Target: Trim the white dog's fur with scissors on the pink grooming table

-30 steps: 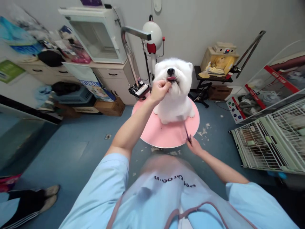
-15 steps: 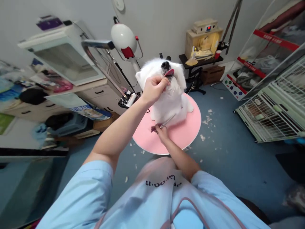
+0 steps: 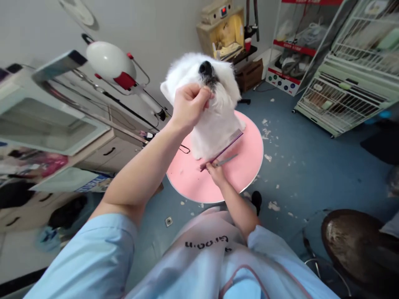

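Since a second ago, the right hand (image 3: 216, 172) has moved inward from the edge of the pink table (image 3: 183, 178) to before the white dog (image 3: 210, 131), its grip closed around a purple comb (image 3: 225, 148) and scissors (image 3: 228, 159). The dog sits on the table, chin fur (image 3: 218, 99) pinched in the left hand's (image 3: 189, 104) grip.

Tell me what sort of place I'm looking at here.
Most likely a pet grooming room: a white dog is on a round pink table, the person's right hand holds a comb and scissors, and a wire-fronted cage stands nearby.
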{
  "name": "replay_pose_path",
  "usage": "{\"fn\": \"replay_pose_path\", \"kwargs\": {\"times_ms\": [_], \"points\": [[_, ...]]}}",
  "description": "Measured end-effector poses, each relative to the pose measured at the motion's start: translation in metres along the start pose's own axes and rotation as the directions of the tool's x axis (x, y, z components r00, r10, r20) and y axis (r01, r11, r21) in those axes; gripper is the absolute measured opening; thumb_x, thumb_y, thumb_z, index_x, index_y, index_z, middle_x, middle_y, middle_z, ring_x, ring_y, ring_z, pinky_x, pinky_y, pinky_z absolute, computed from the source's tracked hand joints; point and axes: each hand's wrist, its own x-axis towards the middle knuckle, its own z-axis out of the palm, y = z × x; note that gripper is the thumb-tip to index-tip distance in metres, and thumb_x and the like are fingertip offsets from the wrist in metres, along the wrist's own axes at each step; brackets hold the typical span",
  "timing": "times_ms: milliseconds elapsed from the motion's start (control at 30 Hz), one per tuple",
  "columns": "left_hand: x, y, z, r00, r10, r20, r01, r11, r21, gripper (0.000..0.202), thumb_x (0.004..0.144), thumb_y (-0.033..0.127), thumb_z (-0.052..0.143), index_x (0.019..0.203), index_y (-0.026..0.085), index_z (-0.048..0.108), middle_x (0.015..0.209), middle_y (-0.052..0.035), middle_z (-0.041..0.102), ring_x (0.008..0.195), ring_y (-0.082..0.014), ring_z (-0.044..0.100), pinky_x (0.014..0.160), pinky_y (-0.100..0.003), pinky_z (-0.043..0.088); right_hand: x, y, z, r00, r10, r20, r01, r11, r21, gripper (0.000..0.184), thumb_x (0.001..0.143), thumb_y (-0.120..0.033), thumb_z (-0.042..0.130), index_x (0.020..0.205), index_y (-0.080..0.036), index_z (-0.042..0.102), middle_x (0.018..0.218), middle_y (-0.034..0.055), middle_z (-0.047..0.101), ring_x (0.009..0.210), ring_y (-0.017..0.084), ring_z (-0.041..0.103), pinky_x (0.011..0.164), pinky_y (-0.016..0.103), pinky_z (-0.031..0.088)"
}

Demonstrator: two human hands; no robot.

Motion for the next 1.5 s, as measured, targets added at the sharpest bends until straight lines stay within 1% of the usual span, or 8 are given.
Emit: {"fn": "replay_pose_path", "kwargs": {"times_ms": [133, 267, 467, 633, 867, 1100, 1267, 1500], "points": [[-0.001, -0.008, 0.001, 0.999, -0.043, 0.004, 0.043, 0.999, -0.012, 0.026, 0.084, 0.009, 0.071, 0.062, 0.012, 0.058, 0.047, 0.0047, 0.043, 0.044, -0.0038, 0.043, 0.043, -0.016, 0.028, -0.032, 0.017, -0.023, 0.995, -0.051, -0.081, 0.06, 0.992, 0.109, 0.037, 0.073, -0.048, 0.078, 0.082, -0.024, 0.052, 0.069, -0.0025, 0.07, 0.064, 0.015, 0.067, 0.053, 0.024, 0.048], [-0.015, -0.013, -0.007, 0.995, -0.083, -0.056, 0.079, 0.994, -0.078, 0.029, 0.085, 0.007, 0.068, 0.059, 0.011, 0.057, 0.047, 0.0045, 0.043, 0.04, -0.0027, 0.041, 0.039, -0.016, 0.023, 0.001, 0.016, -0.022, 0.975, 0.101, -0.197, -0.047, 0.964, 0.261, 0.031, 0.079, -0.037, 0.077, 0.08, -0.023, 0.049, 0.064, -0.0048, 0.067, 0.058, 0.012, 0.063, 0.055, 0.022, 0.05], [-0.022, -0.006, -0.03, 0.991, 0.024, -0.13, -0.033, 0.997, -0.067, 0.044, 0.09, 0.0, 0.051, 0.049, 0.014, 0.051, 0.038, 0.0035, 0.042, 0.03, -0.0052, 0.027, 0.033, -0.023, 0.013, -0.007, 0.016, -0.021, 0.988, -0.057, 0.144, 0.031, 0.983, 0.18, 0.037, 0.074, -0.048, 0.081, 0.081, -0.022, 0.056, 0.067, -0.0008, 0.069, 0.066, 0.018, 0.068, 0.065, 0.031, 0.056], [-0.015, 0.006, -0.035, 0.971, -0.019, -0.237, -0.008, 0.993, -0.114, 0.049, 0.091, -0.004, 0.041, 0.046, 0.015, 0.045, 0.036, 0.0051, 0.036, 0.029, -0.0043, 0.024, 0.033, -0.022, 0.011, -0.02, 0.015, -0.054, 0.993, 0.002, -0.122, 0.022, 0.981, 0.195, 0.045, 0.069, -0.053, 0.083, 0.076, -0.023, 0.05, 0.066, -0.0029, 0.068, 0.061, 0.015, 0.066, 0.054, 0.025, 0.048], [-0.016, -0.006, -0.035, 0.982, 0.029, -0.186, -0.034, 0.999, -0.025, 0.039, 0.086, 0.006, 0.059, 0.05, 0.014, 0.047, 0.042, 0.0043, 0.043, 0.033, -0.0028, 0.028, 0.034, -0.019, 0.019, -0.005, -0.011, -0.027, 0.986, -0.164, -0.022, 0.164, 0.986, -0.041, 0.037, 0.073, -0.052, 0.076, 0.078, -0.022, 0.056, 0.062, -0.0034, 0.062, 0.055, 0.011, 0.055, 0.051, 0.024, 0.042], [-0.02, -0.021, -0.019, 0.991, 0.051, -0.126, -0.036, 0.992, 0.119, 0.035, 0.082, 0.034, 0.073, 0.058, 0.015, 0.056, 0.044, 0.0045, 0.042, 0.038, -0.0036, 0.034, 0.037, -0.018, 0.022, -0.024, 0.0, -0.003, 0.949, -0.096, -0.301, 0.093, 0.995, -0.026, 0.034, 0.077, -0.052, 0.07, 0.078, -0.023, 0.051, 0.062, -0.0017, 0.064, 0.054, 0.013, 0.058, 0.048, 0.024, 0.044], [-0.026, -0.03, -0.005, 0.997, 0.008, -0.07, 0.003, 0.989, 0.15, 0.036, 0.081, 0.038, 0.074, 0.059, 0.015, 0.058, 0.043, 0.004, 0.042, 0.038, -0.0041, 0.035, 0.038, -0.018, 0.024, 0.01, -0.008, 0.046, 0.991, -0.134, -0.025, 0.137, 0.983, 0.121, 0.035, 0.075, -0.052, 0.072, 0.081, -0.023, 0.053, 0.069, 0.0001, 0.069, 0.062, 0.016, 0.064, 0.06, 0.03, 0.055], [-0.029, -0.023, -0.009, 0.988, 0.066, -0.137, -0.063, 0.998, 0.029, 0.044, 0.081, 0.035, 0.074, 0.051, 0.015, 0.048, 0.044, 0.0029, 0.042, 0.039, -0.0047, 0.036, 0.039, -0.019, 0.024, 0.002, -0.005, -0.015, 0.985, 0.001, -0.175, 0.008, 0.999, 0.046, 0.034, 0.075, -0.05, 0.073, 0.074, -0.023, 0.052, 0.057, -0.0033, 0.062, 0.049, 0.011, 0.051, 0.044, 0.022, 0.036]]}}
